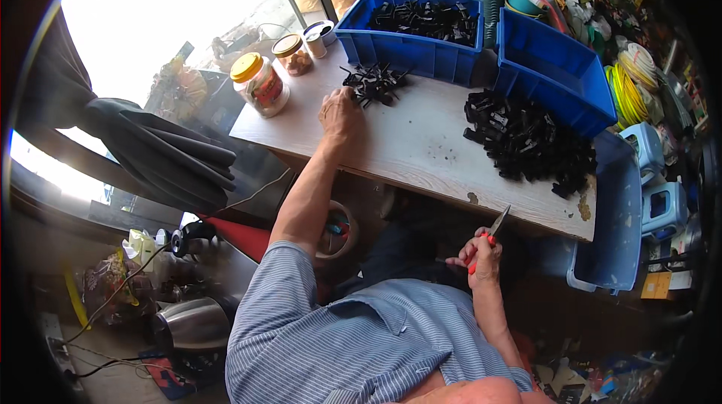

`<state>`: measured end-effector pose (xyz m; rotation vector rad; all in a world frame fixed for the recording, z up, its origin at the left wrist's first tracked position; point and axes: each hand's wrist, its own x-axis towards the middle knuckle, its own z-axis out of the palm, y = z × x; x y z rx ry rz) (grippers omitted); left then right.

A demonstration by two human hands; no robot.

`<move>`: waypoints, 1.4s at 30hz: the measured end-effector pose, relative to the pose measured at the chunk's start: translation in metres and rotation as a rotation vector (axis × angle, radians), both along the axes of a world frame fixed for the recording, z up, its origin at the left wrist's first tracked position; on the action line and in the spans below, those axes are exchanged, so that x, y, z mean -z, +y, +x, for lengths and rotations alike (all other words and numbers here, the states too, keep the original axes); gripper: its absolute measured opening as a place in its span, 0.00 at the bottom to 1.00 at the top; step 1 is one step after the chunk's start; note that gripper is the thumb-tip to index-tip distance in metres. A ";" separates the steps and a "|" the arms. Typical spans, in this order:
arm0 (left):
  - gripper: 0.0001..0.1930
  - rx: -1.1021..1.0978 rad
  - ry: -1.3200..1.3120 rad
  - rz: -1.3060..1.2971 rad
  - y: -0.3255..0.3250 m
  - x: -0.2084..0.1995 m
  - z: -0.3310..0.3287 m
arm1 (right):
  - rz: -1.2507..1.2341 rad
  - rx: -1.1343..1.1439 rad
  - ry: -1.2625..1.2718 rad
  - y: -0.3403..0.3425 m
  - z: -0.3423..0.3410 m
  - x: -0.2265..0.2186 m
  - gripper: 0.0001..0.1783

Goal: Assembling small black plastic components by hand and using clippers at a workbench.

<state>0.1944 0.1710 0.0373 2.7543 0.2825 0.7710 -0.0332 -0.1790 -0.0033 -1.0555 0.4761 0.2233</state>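
At the left edge of a small heap of black plastic parts is my left hand, its fingers bent and drawn together. What they hold, if anything, is hidden. My right hand is closed round the red handles of a pair of scissors, in front of the table's near edge. The metal blades point up and away, close together. A larger pile of black plastic parts lies on the right of the white table.
A blue crate holding many black parts stands at the table's back, with another blue crate beside it. Jars stand at the back left. Right of the table is a blue tub; a metal kettle sits lower left.
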 end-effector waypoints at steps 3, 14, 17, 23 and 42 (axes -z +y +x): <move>0.16 0.051 -0.012 -0.053 -0.004 -0.005 -0.001 | 0.018 -0.001 -0.004 -0.001 -0.002 0.003 0.08; 0.10 0.259 -0.098 -0.925 -0.013 0.004 -0.045 | 0.007 -0.039 -0.008 0.002 0.000 -0.001 0.08; 0.07 0.323 -0.107 -1.067 -0.047 0.000 -0.072 | -0.010 -0.068 -0.009 0.007 0.003 -0.006 0.07; 0.07 0.570 -0.145 -1.181 -0.127 0.005 -0.133 | -0.024 -0.141 -0.088 0.024 0.016 -0.028 0.07; 0.09 0.564 0.071 -1.276 -0.197 0.051 -0.184 | -0.265 0.010 -0.253 0.032 0.017 -0.008 0.14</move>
